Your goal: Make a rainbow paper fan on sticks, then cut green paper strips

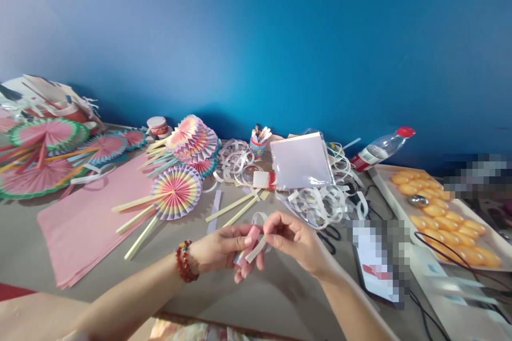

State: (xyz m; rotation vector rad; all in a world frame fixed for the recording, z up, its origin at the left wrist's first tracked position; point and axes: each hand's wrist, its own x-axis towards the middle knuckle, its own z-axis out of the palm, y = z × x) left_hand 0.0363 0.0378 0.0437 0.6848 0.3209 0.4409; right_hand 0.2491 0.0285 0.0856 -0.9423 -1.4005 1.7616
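Observation:
My left hand (228, 248), with a red bead bracelet on its wrist, grips a small folded pink paper bundle (248, 244) between thumb and fingers. Coloured edges show along its lower side. Against the bundle, my right hand (294, 240) pinches a narrow white paper strip (256, 249) that curls up behind its fingertips. Whether the strip is stuck to the pink paper I cannot tell. Just beyond my hands lie pale yellow sticks (234, 208) and a lilac paper strip (215, 212). A finished pleated paper fan (176, 192) with yellow handles rests to the left.
Pink paper sheets (92, 218) and more pleated fans (46, 138) spread over the left. Curled white strips (320, 208) surround a plastic-wrapped paper pack (301, 160). On the right are a bottle (380, 150), a phone (376, 266), cables and a tray (494, 232) of yellow-orange pieces.

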